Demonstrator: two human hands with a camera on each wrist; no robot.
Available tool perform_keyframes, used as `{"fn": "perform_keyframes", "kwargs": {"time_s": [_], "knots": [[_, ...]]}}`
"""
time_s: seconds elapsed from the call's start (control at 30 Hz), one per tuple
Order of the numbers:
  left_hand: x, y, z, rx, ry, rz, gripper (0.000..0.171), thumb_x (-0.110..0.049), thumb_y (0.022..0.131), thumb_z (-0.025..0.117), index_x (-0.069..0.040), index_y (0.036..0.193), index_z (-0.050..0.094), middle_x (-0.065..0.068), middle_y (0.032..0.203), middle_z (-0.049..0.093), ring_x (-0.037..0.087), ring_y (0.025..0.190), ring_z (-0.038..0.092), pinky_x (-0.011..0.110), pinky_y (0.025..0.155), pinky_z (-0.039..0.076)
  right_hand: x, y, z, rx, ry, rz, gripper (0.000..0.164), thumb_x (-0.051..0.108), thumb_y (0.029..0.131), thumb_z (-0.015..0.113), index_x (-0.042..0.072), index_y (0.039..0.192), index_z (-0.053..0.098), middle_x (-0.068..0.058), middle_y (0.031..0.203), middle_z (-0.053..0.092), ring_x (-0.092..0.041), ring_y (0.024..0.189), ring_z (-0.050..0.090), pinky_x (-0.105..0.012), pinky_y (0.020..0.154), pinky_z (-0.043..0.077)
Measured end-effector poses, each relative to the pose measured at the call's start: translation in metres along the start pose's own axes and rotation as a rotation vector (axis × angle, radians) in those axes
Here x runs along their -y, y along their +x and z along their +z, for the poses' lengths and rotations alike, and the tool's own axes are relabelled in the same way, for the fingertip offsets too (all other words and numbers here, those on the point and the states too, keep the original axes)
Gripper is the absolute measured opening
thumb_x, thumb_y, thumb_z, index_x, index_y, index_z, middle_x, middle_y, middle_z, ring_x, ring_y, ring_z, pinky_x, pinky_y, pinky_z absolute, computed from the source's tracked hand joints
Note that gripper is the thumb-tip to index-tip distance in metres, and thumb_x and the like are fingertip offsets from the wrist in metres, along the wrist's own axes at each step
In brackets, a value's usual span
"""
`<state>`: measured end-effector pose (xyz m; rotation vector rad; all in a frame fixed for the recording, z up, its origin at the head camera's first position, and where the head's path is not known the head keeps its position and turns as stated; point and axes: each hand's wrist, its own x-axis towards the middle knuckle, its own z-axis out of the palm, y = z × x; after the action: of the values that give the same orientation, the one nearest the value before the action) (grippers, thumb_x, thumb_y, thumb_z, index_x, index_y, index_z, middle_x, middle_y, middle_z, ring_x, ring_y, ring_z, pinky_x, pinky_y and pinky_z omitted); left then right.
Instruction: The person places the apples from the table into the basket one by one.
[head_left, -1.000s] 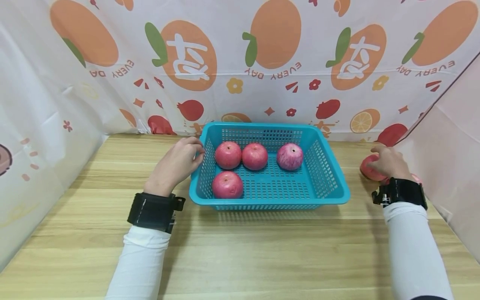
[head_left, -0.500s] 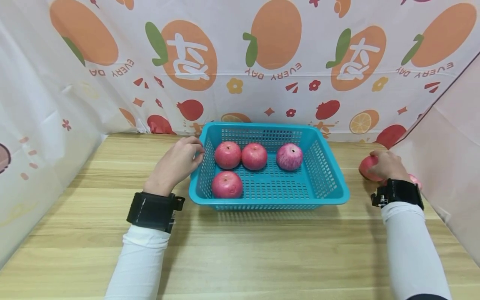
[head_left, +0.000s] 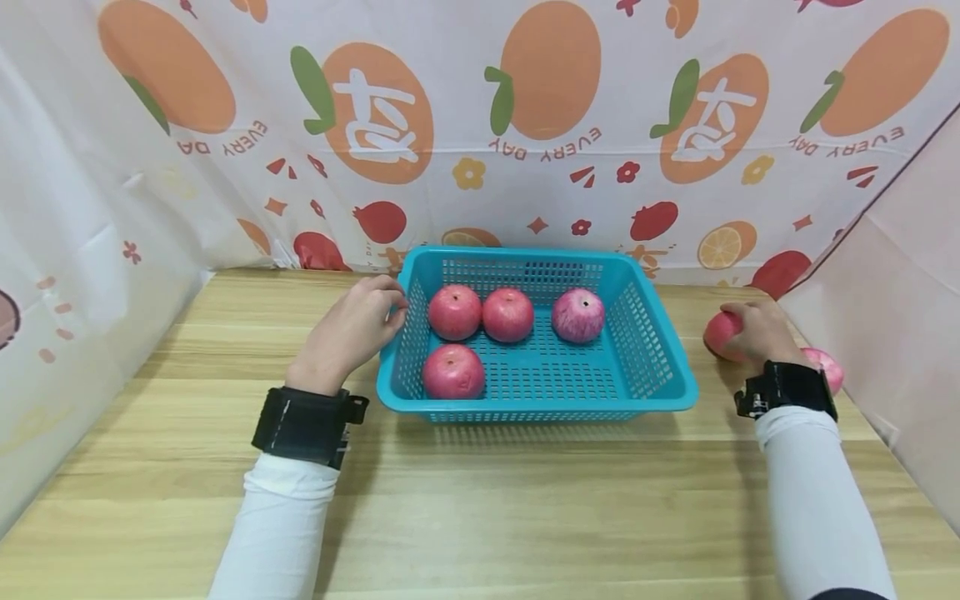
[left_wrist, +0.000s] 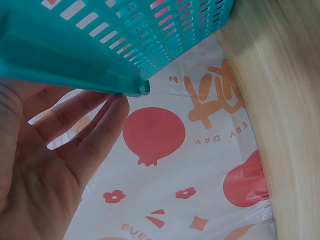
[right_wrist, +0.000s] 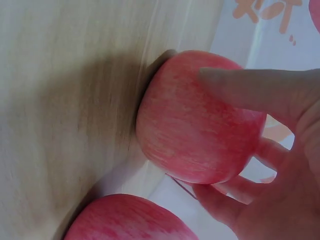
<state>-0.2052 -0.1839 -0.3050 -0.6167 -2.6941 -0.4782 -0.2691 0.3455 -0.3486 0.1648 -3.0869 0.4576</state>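
A blue plastic basket (head_left: 536, 405) stands on the table with several red apples inside; one of them (head_left: 578, 316) is a streakier purplish red. At its left rim is my left hand (head_left: 348, 333), fingers bent round the edge; the left wrist view shows fingertips (left_wrist: 119, 102) against the rim's underside. To the basket's right, my right hand (head_left: 765, 332) grips a red apple (right_wrist: 200, 120), thumb on one side and fingers on the other. The apple is low at the table surface; whether it touches is hard to tell. Another apple (head_left: 825, 368) lies just behind that wrist.
The wooden table (head_left: 525, 517) carries everything. A white fruit-print cloth (head_left: 465, 108) hangs along the back, and more white sheeting closes in the left and right sides. Black straps with cameras sit on both wrists.
My right hand has shifted slightly left, bringing the gripped apple with it. More of the apple behind the wrist now shows. My left hand stays at the basket rim.
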Motion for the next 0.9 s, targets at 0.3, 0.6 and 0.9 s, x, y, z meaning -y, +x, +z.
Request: {"fn": "perform_keyframes", "kwargs": {"time_s": [0.3, 0.6, 0.9], "knots": [[0.0007, -0.0005, -0.0001, -0.018, 0.005, 0.017, 0.024, -0.007, 0.075, 0.07, 0.004, 0.096, 0.065, 0.016, 0.099, 0.06, 0.028, 0.091, 0.052, 0.043, 0.076, 0.053, 0.0045, 0.0017, 0.002, 0.191, 0.056, 0.017, 0.071, 0.014, 0.073, 0.067, 0.004, 0.134, 0.032, -0.035, 0.123, 0.023, -0.052, 0.097, 0.033, -0.065, 0.078, 0.042], [-0.0001, -0.0019, 0.0006, -0.005, 0.0, -0.002, 0.025, -0.007, 0.075, 0.071, 0.004, 0.096, 0.065, 0.017, 0.099, 0.059, 0.028, 0.092, 0.052, 0.044, 0.077, 0.053, 0.0042, 0.0019, 0.0071, 0.21, 0.07, 0.048, 0.07, 0.015, 0.074, 0.066, 0.005, 0.134, 0.03, -0.035, 0.123, 0.022, -0.053, 0.097, 0.03, -0.065, 0.078, 0.042], [0.0003, 0.0001, 0.0004, -0.007, 0.001, 0.008, 0.023, -0.006, 0.075, 0.07, 0.004, 0.095, 0.065, 0.016, 0.098, 0.059, 0.028, 0.091, 0.052, 0.043, 0.077, 0.053, 0.0038, 0.0015, 0.0059, 0.22, 0.066, 0.056, 0.071, 0.017, 0.075, 0.065, 0.005, 0.134, 0.029, -0.036, 0.124, 0.019, -0.055, 0.099, 0.026, -0.066, 0.077, 0.041]]}}
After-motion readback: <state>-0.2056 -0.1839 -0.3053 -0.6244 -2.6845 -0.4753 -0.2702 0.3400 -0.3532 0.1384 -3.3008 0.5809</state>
